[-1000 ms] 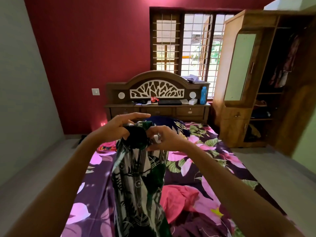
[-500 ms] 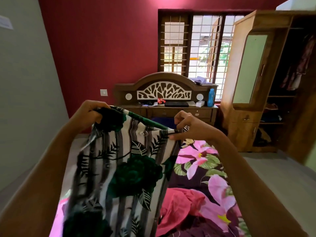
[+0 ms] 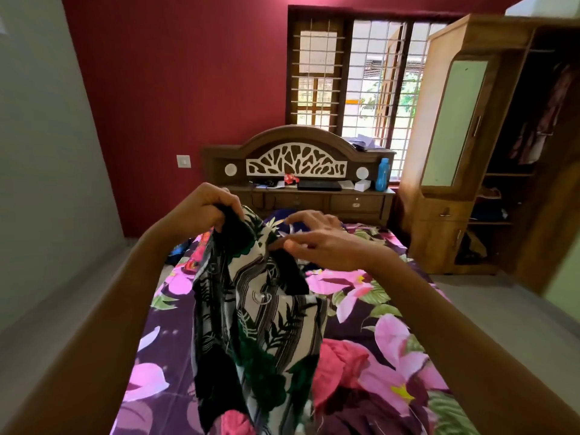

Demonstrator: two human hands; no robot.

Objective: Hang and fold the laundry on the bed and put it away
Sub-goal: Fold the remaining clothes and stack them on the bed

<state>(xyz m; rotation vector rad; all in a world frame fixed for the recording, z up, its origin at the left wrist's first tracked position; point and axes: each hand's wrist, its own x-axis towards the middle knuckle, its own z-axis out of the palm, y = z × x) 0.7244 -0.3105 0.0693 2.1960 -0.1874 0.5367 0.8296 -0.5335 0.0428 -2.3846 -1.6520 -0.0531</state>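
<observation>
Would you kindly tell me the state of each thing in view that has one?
Patterned garment: held up, bunched, hanging over the bed.
Left hand: grips its top edge.
Right hand: at that edge, grip unclear.
Pink garment: crumpled on the bed.
Wardrobe: open, clothes hanging inside.
Blue bottle: upright, capped.

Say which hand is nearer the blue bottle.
Right. The right hand is below and left of the blue bottle; the left hand is farther left, gripping the cloth.
</observation>
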